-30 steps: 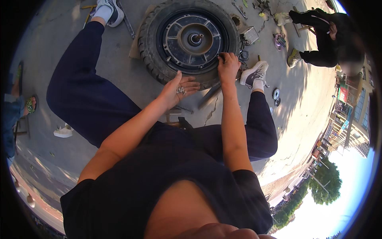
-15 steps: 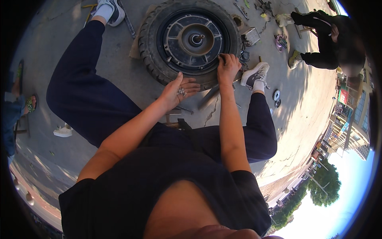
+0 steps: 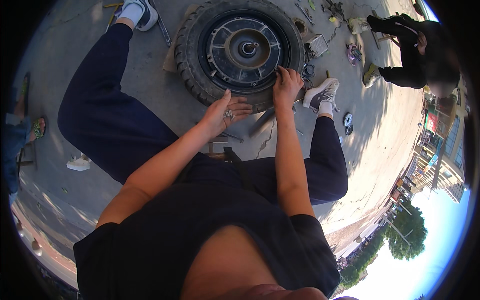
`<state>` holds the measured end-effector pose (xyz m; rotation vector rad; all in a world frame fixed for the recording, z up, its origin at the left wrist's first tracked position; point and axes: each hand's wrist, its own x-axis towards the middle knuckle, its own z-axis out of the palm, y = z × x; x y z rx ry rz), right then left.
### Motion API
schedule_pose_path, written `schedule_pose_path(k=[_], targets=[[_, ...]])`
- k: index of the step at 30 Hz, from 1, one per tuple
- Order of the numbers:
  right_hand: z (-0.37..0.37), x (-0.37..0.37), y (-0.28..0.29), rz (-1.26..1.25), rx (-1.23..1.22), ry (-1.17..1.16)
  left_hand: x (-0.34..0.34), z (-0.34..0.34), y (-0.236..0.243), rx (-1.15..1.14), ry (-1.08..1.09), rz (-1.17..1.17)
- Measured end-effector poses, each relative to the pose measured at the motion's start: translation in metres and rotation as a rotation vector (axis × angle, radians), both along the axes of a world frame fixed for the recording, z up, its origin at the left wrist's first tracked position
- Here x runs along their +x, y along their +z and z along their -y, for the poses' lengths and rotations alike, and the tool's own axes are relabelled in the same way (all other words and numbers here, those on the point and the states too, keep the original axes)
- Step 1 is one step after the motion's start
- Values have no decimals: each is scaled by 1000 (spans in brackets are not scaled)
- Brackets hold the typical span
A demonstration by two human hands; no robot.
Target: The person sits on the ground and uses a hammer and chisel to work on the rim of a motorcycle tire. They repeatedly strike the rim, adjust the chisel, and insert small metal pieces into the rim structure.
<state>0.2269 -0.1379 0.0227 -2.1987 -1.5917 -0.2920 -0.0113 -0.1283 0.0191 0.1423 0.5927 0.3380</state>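
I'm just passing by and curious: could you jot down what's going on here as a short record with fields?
Setting: outdoors, concrete ground
Main thing: wheel with tyre, lying flat between the seated person's legs
Left hand: palm up, cupping small metal parts, beside the tyre
Right hand: fingers on the wheel's rim edge
Nearby: tools on the ground, another person crouching at upper right
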Motion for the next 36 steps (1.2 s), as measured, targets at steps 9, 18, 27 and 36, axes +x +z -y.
schedule_pose_path(k=[9, 18, 27, 36], targets=[[4, -3, 7, 25, -51, 46, -1, 1, 1, 15, 9, 10], [-5, 9, 12, -91, -152, 80, 0, 1, -2, 23, 6, 15], [-9, 4, 11, 65, -171, 67, -1, 0, 1, 14, 2, 0], [-9, 7, 11, 97, -181, 35, 2, -2, 4, -54, 44, 92]])
